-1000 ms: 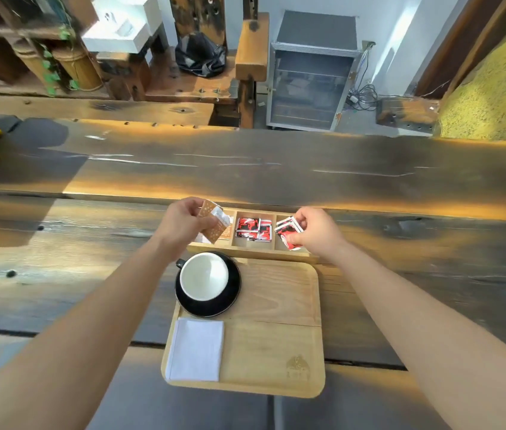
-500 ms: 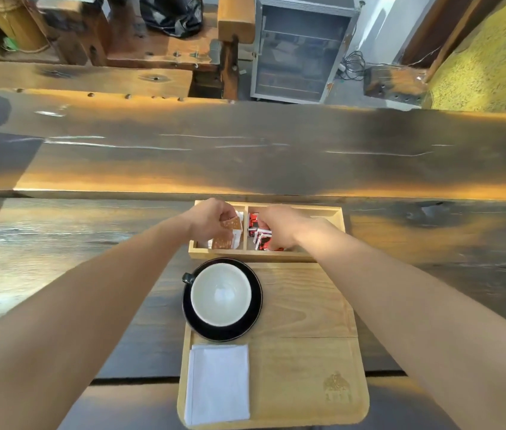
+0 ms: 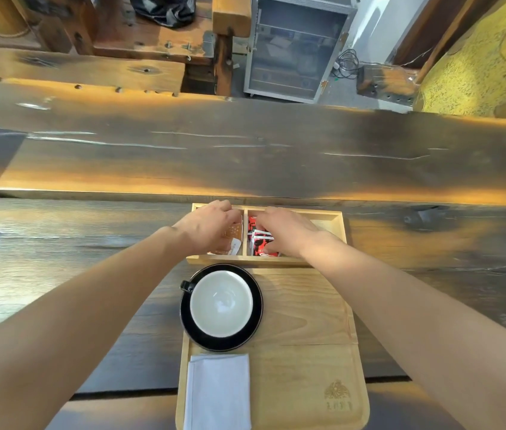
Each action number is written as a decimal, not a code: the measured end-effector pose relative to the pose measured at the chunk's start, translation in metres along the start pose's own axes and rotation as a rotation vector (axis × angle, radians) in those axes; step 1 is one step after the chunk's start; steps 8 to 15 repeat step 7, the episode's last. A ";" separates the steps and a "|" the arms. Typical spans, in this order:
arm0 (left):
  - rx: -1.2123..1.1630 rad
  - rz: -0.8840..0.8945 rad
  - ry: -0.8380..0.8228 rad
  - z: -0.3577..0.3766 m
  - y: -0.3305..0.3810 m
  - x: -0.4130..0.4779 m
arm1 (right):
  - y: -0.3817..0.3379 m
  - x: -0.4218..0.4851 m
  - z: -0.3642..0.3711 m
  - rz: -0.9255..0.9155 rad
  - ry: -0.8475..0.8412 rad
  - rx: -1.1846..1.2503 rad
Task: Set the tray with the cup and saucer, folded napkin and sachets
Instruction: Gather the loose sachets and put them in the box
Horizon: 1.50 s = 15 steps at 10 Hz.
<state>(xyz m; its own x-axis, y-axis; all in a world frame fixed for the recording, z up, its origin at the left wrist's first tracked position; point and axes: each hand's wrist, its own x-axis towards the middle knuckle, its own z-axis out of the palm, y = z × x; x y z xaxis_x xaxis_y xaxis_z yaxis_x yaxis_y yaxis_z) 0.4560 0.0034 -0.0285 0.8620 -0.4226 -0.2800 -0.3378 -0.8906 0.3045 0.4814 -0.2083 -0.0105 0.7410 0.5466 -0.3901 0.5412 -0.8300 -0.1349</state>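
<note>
Both hands lower in box [image 3: 332, 216], left hand [image 3: 211, 226] on brown sachets [image 3: 232, 240], right hand [image 3: 285, 231] on red sachets [image 3: 261, 243]

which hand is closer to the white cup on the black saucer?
Left. The left hand is in the box compartment directly beyond the white cup; the right hand is in the neighbouring compartment, farther right.

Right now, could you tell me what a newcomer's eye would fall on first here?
Two hands, left and right, reach into the sachet box beyond the tray. On the tray's left side, a white cup sits on a black saucer, with a folded napkin nearer the person.
</note>
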 end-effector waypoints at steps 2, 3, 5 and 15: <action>0.077 -0.071 0.176 -0.011 0.009 -0.016 | 0.002 -0.025 0.009 0.130 0.197 0.156; 0.056 -0.163 0.330 -0.023 0.020 -0.036 | 0.000 -0.049 0.005 0.194 0.343 0.150; 0.118 -0.290 0.707 -0.082 0.072 -0.085 | -0.017 -0.109 -0.060 0.171 0.577 -0.080; 0.098 -0.221 0.972 -0.190 0.144 -0.134 | -0.045 -0.182 -0.186 0.155 0.884 -0.151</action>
